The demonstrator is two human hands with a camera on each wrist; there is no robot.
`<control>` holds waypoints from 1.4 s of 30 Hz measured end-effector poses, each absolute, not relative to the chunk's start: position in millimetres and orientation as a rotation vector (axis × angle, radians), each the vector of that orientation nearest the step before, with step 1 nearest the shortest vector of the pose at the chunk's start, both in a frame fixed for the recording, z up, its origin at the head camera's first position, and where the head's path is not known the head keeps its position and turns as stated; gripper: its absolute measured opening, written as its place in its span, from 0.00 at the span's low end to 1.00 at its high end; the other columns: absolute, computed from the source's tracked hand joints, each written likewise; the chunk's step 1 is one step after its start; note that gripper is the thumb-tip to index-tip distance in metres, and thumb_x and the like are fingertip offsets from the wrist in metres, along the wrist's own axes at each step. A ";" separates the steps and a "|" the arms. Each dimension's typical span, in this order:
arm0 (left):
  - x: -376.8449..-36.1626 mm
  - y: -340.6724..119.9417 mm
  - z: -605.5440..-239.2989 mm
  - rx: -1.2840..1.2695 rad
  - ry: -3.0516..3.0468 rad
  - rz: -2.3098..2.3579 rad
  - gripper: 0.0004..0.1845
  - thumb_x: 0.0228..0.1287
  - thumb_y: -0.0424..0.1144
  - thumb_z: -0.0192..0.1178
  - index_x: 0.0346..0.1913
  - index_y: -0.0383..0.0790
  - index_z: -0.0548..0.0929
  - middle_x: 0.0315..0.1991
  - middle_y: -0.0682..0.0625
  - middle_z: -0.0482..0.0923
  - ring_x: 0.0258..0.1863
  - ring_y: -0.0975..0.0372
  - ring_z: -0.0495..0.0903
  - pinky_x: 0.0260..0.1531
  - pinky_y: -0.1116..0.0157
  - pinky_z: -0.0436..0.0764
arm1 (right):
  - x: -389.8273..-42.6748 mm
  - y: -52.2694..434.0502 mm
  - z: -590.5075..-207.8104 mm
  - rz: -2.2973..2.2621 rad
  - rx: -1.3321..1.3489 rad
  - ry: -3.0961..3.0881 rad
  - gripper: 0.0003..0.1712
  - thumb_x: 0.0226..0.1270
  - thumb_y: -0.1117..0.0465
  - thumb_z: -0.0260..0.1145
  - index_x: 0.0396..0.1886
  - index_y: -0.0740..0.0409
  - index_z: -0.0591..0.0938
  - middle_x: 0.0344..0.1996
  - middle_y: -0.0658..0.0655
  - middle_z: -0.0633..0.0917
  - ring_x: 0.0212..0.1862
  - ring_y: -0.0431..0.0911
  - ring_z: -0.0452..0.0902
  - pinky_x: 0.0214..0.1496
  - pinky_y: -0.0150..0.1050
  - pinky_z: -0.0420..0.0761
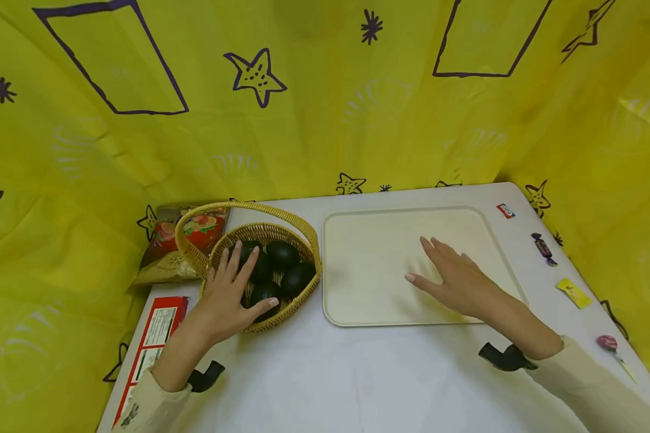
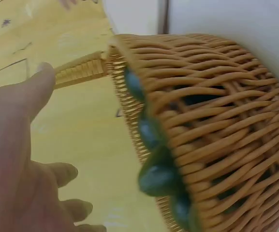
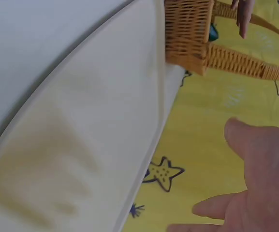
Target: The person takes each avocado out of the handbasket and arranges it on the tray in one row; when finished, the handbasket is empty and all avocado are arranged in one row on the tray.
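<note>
Several dark green avocados [image 1: 283, 255] lie in a wicker basket [image 1: 281, 317] with a tall arched handle, left of centre on the table. Over the basket's near-left side my left hand [image 1: 229, 296] hovers with fingers spread, overlapping the fruit in the head view. In the left wrist view, those fingers are apart from the basket's woven wall [image 2: 216, 121] and hold nothing. A cream tray [image 1: 368, 270] lies right of the basket. Above its right half is my right hand [image 1: 457, 279], fingers extended and nothing in them; its shadow falls on the tray in the right wrist view.
Behind the basket stands a shiny snack bag [image 1: 168, 240]; a red and white box [image 1: 157, 331] lies at the left edge. Along the right edge are a small red packet [image 1: 505, 210], a purple wrapped candy [image 1: 544, 249], a yellow packet [image 1: 574, 293] and a lollipop [image 1: 608, 343]. Yellow cloth [image 1: 314, 138] surrounds the table.
</note>
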State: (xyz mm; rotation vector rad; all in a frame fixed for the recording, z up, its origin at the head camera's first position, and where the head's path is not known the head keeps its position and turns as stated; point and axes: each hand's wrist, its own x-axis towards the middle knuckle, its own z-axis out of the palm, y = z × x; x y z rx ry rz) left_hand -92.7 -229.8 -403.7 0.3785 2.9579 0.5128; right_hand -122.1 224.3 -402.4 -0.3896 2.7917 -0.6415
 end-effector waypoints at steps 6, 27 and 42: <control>-77.3 -234.3 -376.2 0.475 3.050 0.711 0.50 0.72 0.64 0.63 0.87 0.60 0.47 0.86 0.46 0.48 0.82 0.40 0.56 0.71 0.30 0.63 | -118.3 207.6 -398.3 -0.779 -0.432 2.773 0.54 0.77 0.26 0.53 0.84 0.61 0.60 0.78 0.69 0.67 0.78 0.68 0.61 0.77 0.68 0.61; -117.1 -277.6 -342.9 0.242 3.575 1.375 0.19 0.75 0.37 0.63 0.63 0.29 0.80 0.62 0.30 0.74 0.65 0.39 0.73 0.68 0.41 0.71 | -107.3 109.3 -397.1 -0.973 -0.779 2.618 0.29 0.82 0.43 0.61 0.66 0.60 0.82 0.59 0.59 0.87 0.62 0.54 0.82 0.66 0.55 0.80; -132.1 -284.5 -344.6 -0.096 3.324 1.388 0.29 0.86 0.53 0.47 0.59 0.25 0.76 0.57 0.29 0.77 0.58 0.38 0.75 0.61 0.40 0.73 | -99.7 39.5 -401.6 -0.975 -0.919 2.558 0.33 0.81 0.42 0.63 0.69 0.64 0.79 0.63 0.62 0.84 0.65 0.54 0.81 0.67 0.50 0.81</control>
